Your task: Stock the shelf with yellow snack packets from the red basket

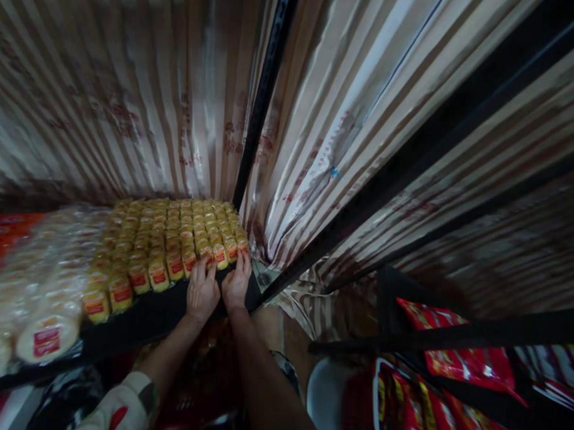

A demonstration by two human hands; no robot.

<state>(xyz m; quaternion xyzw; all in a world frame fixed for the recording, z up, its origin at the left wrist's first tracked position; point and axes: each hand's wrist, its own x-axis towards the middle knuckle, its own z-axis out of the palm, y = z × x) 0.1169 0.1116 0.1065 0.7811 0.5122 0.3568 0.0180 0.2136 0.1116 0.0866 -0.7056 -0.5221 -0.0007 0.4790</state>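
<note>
Yellow packs (158,276) look wrapped in glossy plastic.

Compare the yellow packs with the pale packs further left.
The yellow packs are smaller than the pale packs. The yellow packs look golden; the pale packs look whitish. The left hand and right hand are at the yellow packs; the pale packs lie apart from both. Both sit in rows, with red front labels.

Likely shop or stockroom: black shelf (142,316) lined with labelled yellow packs (159,274), red packets (474,367) racked nearby.
</note>
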